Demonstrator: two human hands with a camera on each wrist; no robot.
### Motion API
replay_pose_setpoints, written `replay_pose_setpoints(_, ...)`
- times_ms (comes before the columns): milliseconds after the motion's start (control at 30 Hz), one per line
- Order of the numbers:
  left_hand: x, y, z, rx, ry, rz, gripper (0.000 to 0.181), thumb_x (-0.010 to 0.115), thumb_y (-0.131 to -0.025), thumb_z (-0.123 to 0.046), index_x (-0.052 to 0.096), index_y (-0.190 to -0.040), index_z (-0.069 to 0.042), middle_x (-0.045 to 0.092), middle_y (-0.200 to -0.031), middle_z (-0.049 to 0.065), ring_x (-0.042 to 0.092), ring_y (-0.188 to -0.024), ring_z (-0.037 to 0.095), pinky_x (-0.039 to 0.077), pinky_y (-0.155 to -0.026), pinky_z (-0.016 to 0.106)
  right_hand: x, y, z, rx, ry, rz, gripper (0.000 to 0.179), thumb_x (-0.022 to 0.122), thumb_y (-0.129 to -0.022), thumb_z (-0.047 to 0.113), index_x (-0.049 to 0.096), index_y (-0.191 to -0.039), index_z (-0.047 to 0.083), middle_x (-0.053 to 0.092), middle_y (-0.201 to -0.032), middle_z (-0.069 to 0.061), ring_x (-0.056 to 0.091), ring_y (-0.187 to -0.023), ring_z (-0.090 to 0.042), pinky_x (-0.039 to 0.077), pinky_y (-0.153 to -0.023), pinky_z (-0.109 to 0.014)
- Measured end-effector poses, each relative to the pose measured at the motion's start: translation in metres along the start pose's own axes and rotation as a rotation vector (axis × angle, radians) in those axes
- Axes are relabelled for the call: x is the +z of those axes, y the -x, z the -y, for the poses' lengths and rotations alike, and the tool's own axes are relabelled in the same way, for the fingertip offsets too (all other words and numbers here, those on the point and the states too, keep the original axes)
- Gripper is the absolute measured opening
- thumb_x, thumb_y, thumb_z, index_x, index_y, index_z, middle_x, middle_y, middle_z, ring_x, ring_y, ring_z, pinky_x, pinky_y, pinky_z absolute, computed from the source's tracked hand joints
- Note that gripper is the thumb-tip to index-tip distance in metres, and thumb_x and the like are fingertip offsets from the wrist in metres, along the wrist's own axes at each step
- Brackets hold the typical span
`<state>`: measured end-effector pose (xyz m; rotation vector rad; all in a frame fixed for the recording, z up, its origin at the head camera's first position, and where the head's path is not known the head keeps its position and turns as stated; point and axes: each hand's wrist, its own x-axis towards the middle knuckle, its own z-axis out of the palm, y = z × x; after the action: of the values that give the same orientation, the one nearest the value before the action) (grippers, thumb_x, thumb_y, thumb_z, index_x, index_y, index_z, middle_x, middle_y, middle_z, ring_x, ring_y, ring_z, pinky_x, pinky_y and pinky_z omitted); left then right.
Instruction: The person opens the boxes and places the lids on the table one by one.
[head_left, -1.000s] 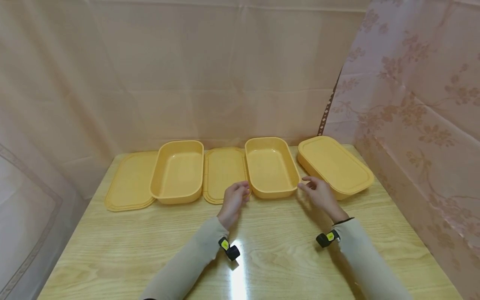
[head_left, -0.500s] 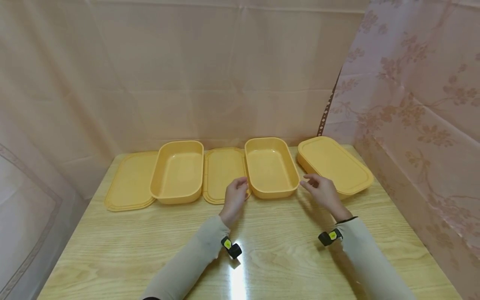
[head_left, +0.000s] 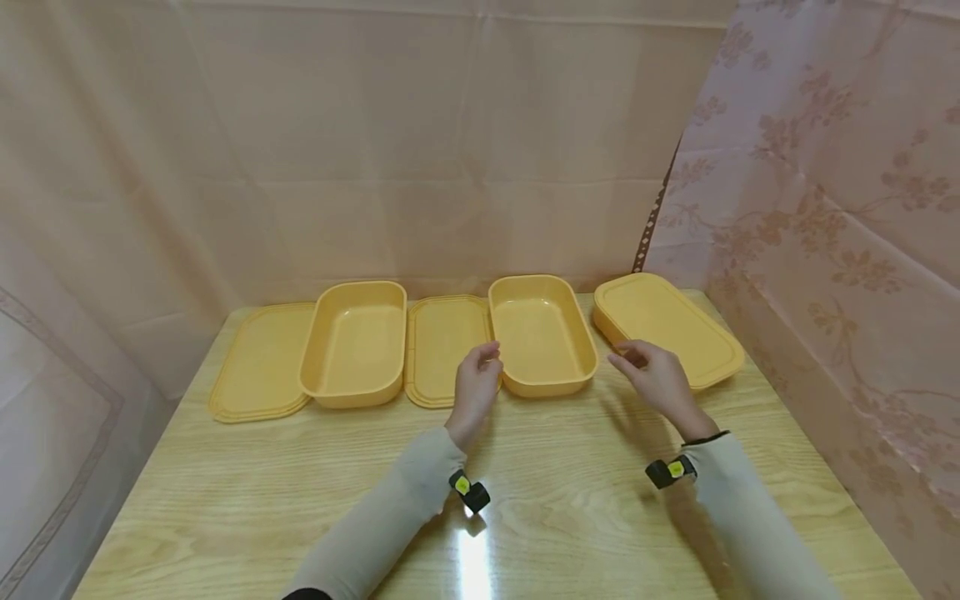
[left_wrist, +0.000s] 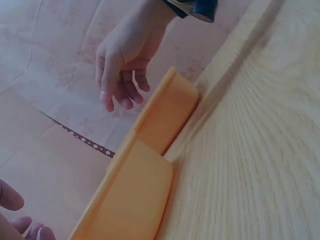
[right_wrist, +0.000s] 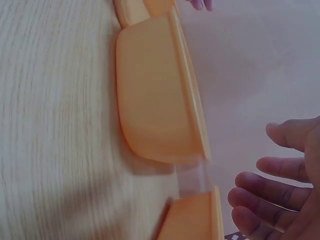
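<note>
A yellow rectangular plastic box (head_left: 545, 333) without a lid stands between my two hands. My left hand (head_left: 476, 390), fingers loosely bent, is beside its near left side, above a flat yellow lid (head_left: 442, 358). To the right, my right hand (head_left: 662, 385) hovers between this box and a lidded yellow box (head_left: 671, 325), partly covering the latter. The right wrist view shows the right fingers (right_wrist: 270, 187) spread apart with nothing between them, off the box side (right_wrist: 155, 90). In the left wrist view the left fingertips (left_wrist: 27, 227) appear above the box rim, holding nothing.
Further left stand another open yellow box (head_left: 356, 346) and a yellow lid (head_left: 262, 367), partly under its edge. All lie along the back of a wooden table (head_left: 300, 492). A beige curtain (head_left: 337, 150) hangs behind, a floral one (head_left: 847, 233) at the right.
My right hand has drawn away to the right from the middle box's near right corner. My left hand has shifted slightly up and right. The boxes and lids stay in place.
</note>
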<state>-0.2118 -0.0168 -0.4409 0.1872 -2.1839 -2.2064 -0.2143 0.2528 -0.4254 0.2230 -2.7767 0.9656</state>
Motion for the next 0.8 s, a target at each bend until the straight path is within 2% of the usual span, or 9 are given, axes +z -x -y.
replay_pose_setpoints(133, 0.002, -0.001, -0.004, 0.007, 0.025, -0.019, 0.035, 0.050, -0.092, -0.002, 0.057, -0.126, 0.004, 0.059, -0.125, 0.024, 0.057, -0.113, 0.031, 0.048, -0.097, 0.037, -0.005, -0.001, 0.001, -0.001, 0.008, 0.009, 0.037, 0.062, -0.096, 0.027, 0.065, -0.118, -0.003, 0.071, -0.096, -0.020, 0.066, -0.088, -0.034, 0.054, -0.075, -0.045)
replay_pose_setpoints(267, 0.006, -0.001, -0.007, 0.001, 0.046, -0.009, 0.034, 0.050, -0.092, -0.002, 0.057, -0.126, 0.003, 0.059, -0.125, 0.023, 0.056, -0.113, 0.030, 0.047, -0.099, 0.037, -0.009, 0.000, 0.004, -0.010, 0.027, 0.004, 0.037, 0.062, -0.096, 0.027, 0.065, -0.118, -0.003, 0.071, -0.095, -0.020, 0.066, -0.088, -0.034, 0.053, -0.074, -0.044)
replay_pose_setpoints(400, 0.011, 0.000, -0.011, 0.017, 0.051, 0.006, 0.034, 0.050, -0.092, -0.002, 0.058, -0.126, 0.002, 0.059, -0.125, 0.023, 0.057, -0.110, 0.029, 0.048, -0.094, 0.033, -0.016, 0.002, 0.006, -0.024, 0.050, -0.012, 0.036, 0.063, -0.096, 0.025, 0.064, -0.118, -0.004, 0.070, -0.095, -0.021, 0.065, -0.088, -0.035, 0.053, -0.073, -0.046)
replay_pose_setpoints(600, 0.019, 0.002, -0.015, 0.084, 0.007, 0.024, 0.033, 0.051, -0.092, -0.004, 0.060, -0.123, 0.000, 0.061, -0.122, 0.021, 0.059, -0.105, 0.027, 0.048, -0.083, 0.027, -0.025, 0.003, 0.007, -0.031, 0.062, -0.030, 0.034, 0.064, -0.095, 0.022, 0.065, -0.117, -0.004, 0.070, -0.093, -0.021, 0.065, -0.086, -0.035, 0.052, -0.072, -0.042)
replay_pose_setpoints(800, 0.025, 0.006, -0.017, 0.133, -0.029, 0.030, 0.029, 0.053, -0.094, -0.006, 0.061, -0.121, -0.001, 0.064, -0.119, 0.018, 0.059, -0.104, 0.028, 0.049, -0.081, 0.027, -0.030, 0.004, 0.004, -0.023, 0.078, -0.035, 0.035, 0.063, -0.095, 0.024, 0.065, -0.117, -0.003, 0.070, -0.093, -0.020, 0.064, -0.086, -0.034, 0.050, -0.071, -0.038)
